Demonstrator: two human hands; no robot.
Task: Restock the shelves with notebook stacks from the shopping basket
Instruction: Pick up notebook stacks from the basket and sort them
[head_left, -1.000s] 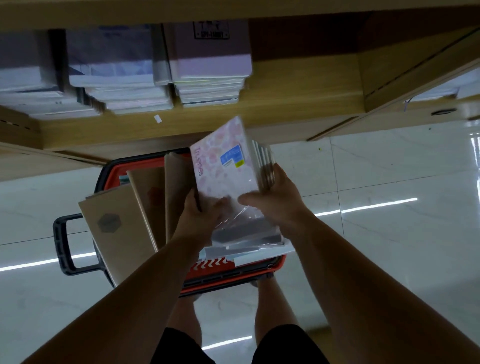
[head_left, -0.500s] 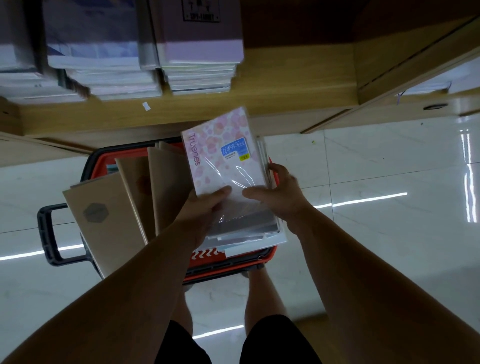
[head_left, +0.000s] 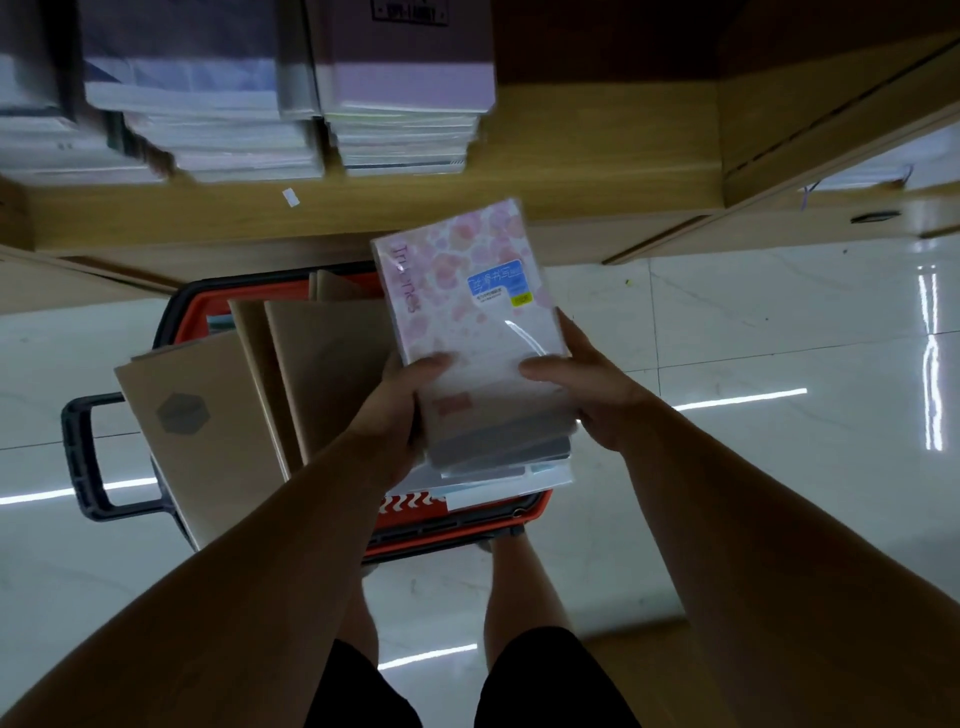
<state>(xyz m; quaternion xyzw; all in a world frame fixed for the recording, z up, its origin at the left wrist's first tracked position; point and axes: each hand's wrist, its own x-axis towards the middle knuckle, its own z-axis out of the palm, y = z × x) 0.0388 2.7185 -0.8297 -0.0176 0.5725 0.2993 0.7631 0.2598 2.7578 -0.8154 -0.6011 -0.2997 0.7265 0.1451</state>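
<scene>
Wrapped notebook stacks (head_left: 405, 104) crowd the wooden shelf's (head_left: 597, 150) left end, and the basket (head_left: 457, 535) (orange, black-rimmed) stands on the glossy floor (head_left: 753, 338).

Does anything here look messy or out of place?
Yes. The brown notebooks in the orange basket lean fanned out, the largest overhanging its rim. The shelf stacks above sit stepped, not squared. The pink-topped notebook stack, gripped by left hand and right hand, looks intact.
</scene>
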